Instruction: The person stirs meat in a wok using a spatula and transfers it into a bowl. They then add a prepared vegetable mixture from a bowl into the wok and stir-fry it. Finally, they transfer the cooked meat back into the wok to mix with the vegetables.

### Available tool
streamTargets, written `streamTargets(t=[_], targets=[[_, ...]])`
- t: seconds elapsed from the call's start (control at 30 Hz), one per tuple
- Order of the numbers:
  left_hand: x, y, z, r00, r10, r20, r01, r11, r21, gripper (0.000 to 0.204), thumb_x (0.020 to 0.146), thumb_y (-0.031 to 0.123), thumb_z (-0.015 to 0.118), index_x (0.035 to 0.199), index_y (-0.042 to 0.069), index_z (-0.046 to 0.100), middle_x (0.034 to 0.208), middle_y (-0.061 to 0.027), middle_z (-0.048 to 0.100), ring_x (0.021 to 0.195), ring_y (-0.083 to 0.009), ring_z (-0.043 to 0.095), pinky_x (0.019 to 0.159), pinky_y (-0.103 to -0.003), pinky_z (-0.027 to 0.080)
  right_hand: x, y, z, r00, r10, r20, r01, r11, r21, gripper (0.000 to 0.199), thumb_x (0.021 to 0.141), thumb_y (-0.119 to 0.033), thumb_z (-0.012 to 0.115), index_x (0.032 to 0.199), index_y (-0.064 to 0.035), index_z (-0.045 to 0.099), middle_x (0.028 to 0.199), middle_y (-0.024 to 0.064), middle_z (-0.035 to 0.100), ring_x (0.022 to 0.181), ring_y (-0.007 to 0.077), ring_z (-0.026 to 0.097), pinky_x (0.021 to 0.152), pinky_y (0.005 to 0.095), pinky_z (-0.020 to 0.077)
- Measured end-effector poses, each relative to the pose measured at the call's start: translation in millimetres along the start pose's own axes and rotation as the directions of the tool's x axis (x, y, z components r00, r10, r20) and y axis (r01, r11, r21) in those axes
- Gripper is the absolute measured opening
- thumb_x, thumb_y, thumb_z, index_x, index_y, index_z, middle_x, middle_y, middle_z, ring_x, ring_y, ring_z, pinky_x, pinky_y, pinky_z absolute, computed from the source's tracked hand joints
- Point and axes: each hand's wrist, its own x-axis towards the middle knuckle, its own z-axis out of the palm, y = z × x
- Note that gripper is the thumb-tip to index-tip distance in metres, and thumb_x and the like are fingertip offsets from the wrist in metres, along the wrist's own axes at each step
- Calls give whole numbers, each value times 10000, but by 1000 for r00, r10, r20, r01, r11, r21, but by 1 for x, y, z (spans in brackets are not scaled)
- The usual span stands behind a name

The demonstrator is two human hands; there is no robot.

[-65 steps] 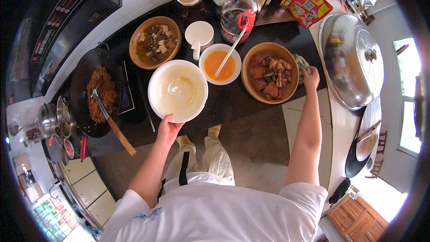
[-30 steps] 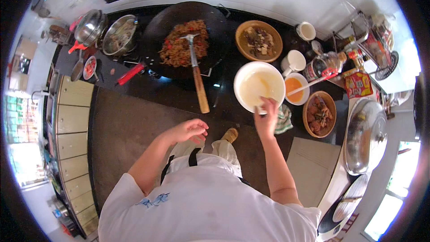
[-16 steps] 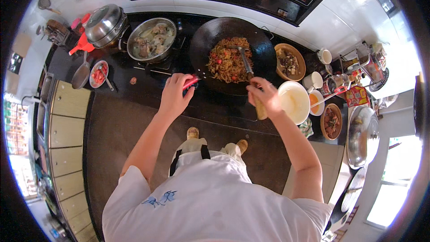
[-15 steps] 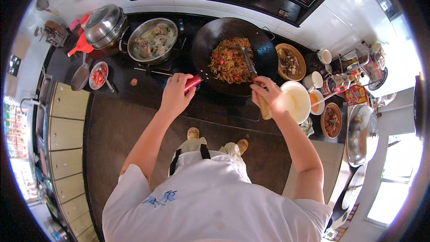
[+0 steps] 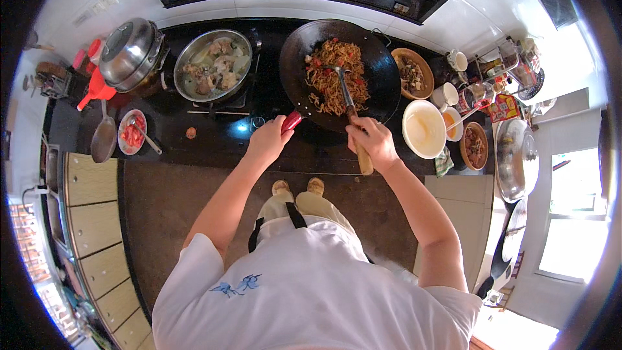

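A second ago the right hand (image 5: 374, 141) was on the white bowl (image 5: 422, 114) and the left hand (image 5: 267, 139) hung free; now the hands, apart from each other, have both gone to the wok (image 5: 383, 78). The left is wrapped around its red handle (image 5: 293, 120), the right around a wooden-handled turner (image 5: 348, 97) reaching into the noodles (image 5: 351, 58), ahead of and between the hands. That steadies the wok for stirring. The bowl sits just right of the right hand. Whether the turner's edge meets the metal is hard to tell.
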Motion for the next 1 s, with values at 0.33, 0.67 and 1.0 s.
streamTargets(t=[0.33,0.67,1.0], targets=[[-2,3,2,999,1,-39,0,1000,21,449,861,333,658,1191,53,541,919,-172,670,812,-362,651,704,-440,521,4,-22,-63,997,17,70,-27,987,156,313,619,-34,724,925,-46,658,1014,120,595,843,276,638,691,357,546],[-8,9,-9,997,-73,-38,73,997,-5,458,848,313,669,1237,87,586,942,-195,671,856,-371,641,729,-427,499,3,2,-29,996,-89,6,87,985,150,278,611,-68,752,853,-18,625,919,106,567,739,254,630,616,326,551],[-4,12,-17,999,-34,-2,34,999,-35,482,845,300,676,1247,54,576,967,-216,663,874,-372,640,749,-428,500,9,35,-60,983,101,-154,-72,980,187,213,632,22,722,824,-61,683,907,86,641,699,225,662,594,286,548]])
